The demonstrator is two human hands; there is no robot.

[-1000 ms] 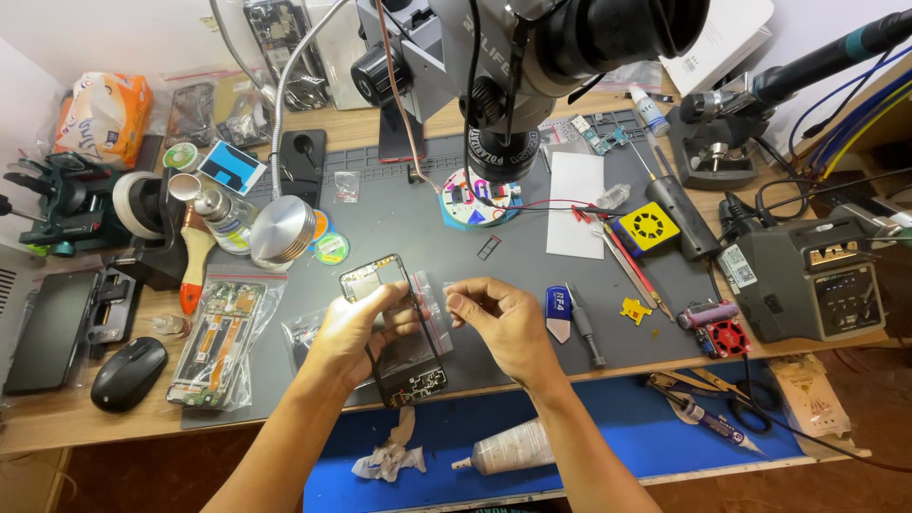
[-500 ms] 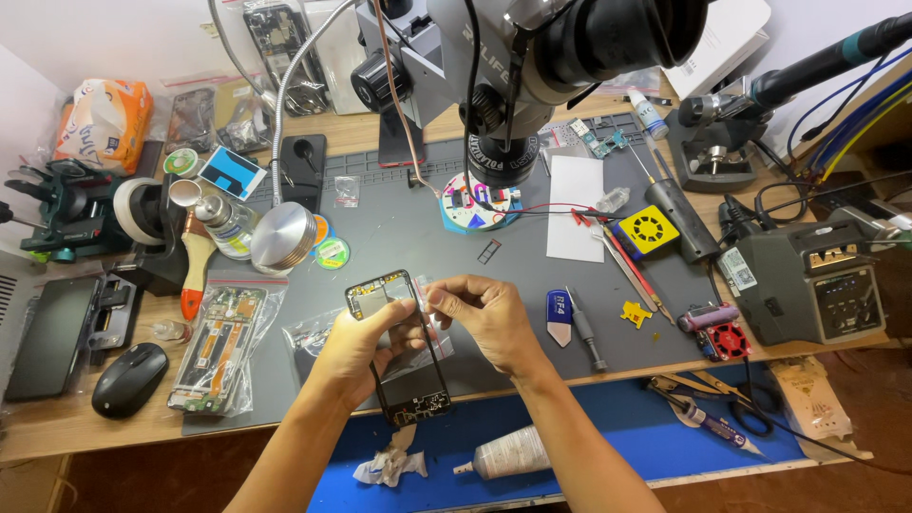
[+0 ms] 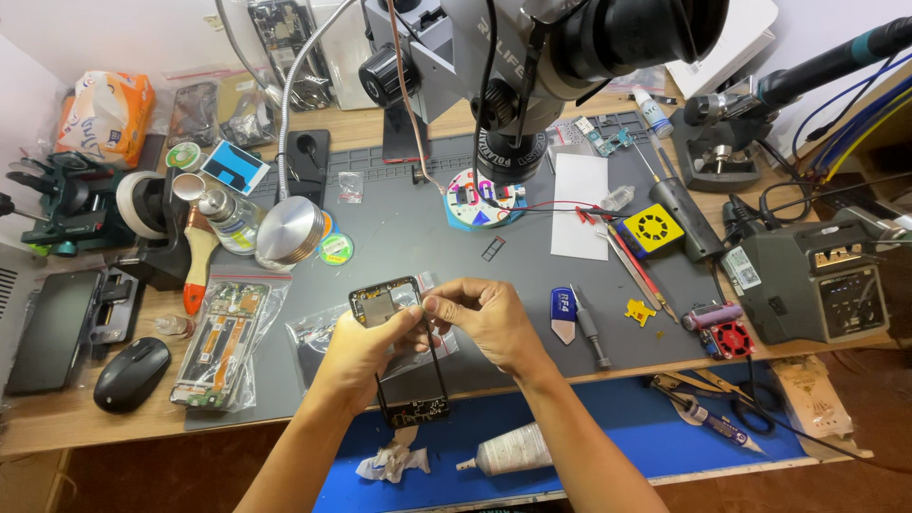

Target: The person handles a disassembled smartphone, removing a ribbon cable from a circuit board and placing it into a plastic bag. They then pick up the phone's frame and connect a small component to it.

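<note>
— What do the hands hold?
— Left hand [image 3: 356,353] grips the phone frame [image 3: 397,347] from beneath; right hand [image 3: 486,318] pinches its upper edge.
— Nearby?
— Bagged parts [image 3: 223,342] left, pry tool [image 3: 563,314] right.

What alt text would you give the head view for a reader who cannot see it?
Over a cluttered repair bench, a person's left hand and right hand together hold an opened phone frame above a grey work mat. A microscope hangs overhead, a black mouse lies far left, and a grey soldering station sits right.
</note>
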